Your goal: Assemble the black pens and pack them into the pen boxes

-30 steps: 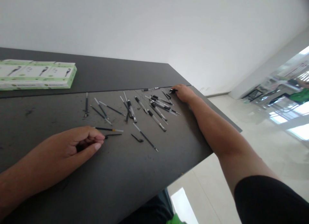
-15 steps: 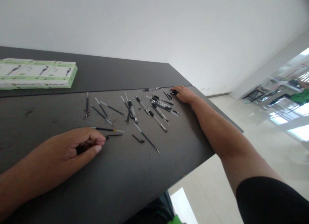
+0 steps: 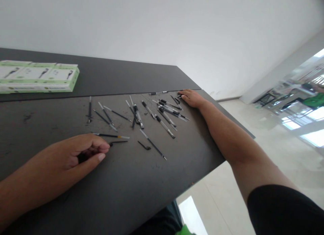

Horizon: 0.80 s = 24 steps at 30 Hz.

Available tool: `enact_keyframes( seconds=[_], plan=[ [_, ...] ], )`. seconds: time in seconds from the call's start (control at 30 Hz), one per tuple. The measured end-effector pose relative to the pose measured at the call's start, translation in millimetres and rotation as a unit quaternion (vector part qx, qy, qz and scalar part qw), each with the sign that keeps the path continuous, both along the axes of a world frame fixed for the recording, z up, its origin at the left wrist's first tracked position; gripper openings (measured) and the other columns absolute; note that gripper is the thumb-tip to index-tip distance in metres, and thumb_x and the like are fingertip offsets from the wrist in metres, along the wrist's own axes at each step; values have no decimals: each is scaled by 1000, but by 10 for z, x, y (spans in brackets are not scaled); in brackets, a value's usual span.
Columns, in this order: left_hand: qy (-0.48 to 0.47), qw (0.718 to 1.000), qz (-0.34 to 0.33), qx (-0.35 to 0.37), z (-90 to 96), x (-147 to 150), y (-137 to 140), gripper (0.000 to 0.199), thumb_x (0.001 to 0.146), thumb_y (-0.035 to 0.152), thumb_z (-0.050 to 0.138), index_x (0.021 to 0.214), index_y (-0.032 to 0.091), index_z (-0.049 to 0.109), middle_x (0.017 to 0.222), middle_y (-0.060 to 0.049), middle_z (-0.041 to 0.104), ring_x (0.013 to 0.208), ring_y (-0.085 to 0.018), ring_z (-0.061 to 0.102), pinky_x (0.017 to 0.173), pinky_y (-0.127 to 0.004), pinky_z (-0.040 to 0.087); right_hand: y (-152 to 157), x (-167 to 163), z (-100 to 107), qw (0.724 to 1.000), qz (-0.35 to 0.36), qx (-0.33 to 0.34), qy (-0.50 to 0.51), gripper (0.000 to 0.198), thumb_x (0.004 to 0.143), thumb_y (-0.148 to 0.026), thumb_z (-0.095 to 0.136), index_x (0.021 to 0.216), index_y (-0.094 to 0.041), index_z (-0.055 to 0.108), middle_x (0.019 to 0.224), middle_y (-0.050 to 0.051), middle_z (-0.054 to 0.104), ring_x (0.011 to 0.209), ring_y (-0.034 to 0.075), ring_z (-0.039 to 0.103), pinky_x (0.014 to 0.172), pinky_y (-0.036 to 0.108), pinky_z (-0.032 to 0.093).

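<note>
Loosely curled, my left hand (image 3: 86,150) rests on the table at the left, its thumb a little apart from the bent fingers. Nothing shows in it, though the palm is in shadow. Just beyond its fingertips lie a thin black clip-like piece (image 3: 120,141) and a pen refill (image 3: 111,136). My right hand (image 3: 191,97) is stretched to the far right of the table, fingers bent over small dark pieces (image 3: 179,96) that it mostly covers. Left of it are several clear pen barrels with black grips (image 3: 164,126). More refills (image 3: 153,144) are scattered between the hands.
Green and white boxes (image 3: 59,78) stand in a row at the back left of the grey table (image 3: 121,194). A white wall (image 3: 126,25) runs behind it. The table's right edge drops to a pale floor (image 3: 268,150). A person in green (image 3: 315,100) is far off.
The view has shifted very slightly. My right hand's fingers cover the dark pieces a little differently; my left hand and the pen parts stay in place.
</note>
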<state>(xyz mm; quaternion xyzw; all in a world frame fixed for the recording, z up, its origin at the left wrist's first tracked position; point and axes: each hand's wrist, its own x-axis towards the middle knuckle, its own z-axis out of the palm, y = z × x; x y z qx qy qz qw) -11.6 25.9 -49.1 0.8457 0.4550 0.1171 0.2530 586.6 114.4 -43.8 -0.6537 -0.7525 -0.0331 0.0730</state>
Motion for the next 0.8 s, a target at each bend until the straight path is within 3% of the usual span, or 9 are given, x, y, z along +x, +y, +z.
enact_keyframes(
  seconds=[0.3, 0.53, 0.8],
  plan=[
    [-8, 1000, 25, -3, 303, 224, -249, 46, 95, 66, 54, 107, 30, 81, 109, -3, 86, 102, -29, 78, 89, -40, 56, -21, -14, 29, 1000, -8, 23, 14, 58, 119, -39, 43, 169, -17, 62, 177, 17, 57, 170, 29, 46, 142, 51, 32],
    [2, 1000, 12, -13, 212, 144, -157, 46, 91, 68, 59, 107, 31, 81, 107, -2, 86, 98, -29, 79, 85, -39, 58, 23, -54, -13, 1000, 0, -2, 27, 51, 115, -30, 47, 160, -23, 71, 167, 11, 69, 159, 28, 59, 137, 50, 41],
    [-3, 1000, 28, -8, 169, 133, -173, 48, 94, 69, 58, 109, 29, 81, 111, -4, 86, 105, -31, 78, 92, -39, 57, -21, -83, 60, 998, -13, 43, 50, 57, 116, -32, 42, 163, -13, 67, 171, 19, 63, 163, 29, 55, 139, 49, 39]
  ],
)
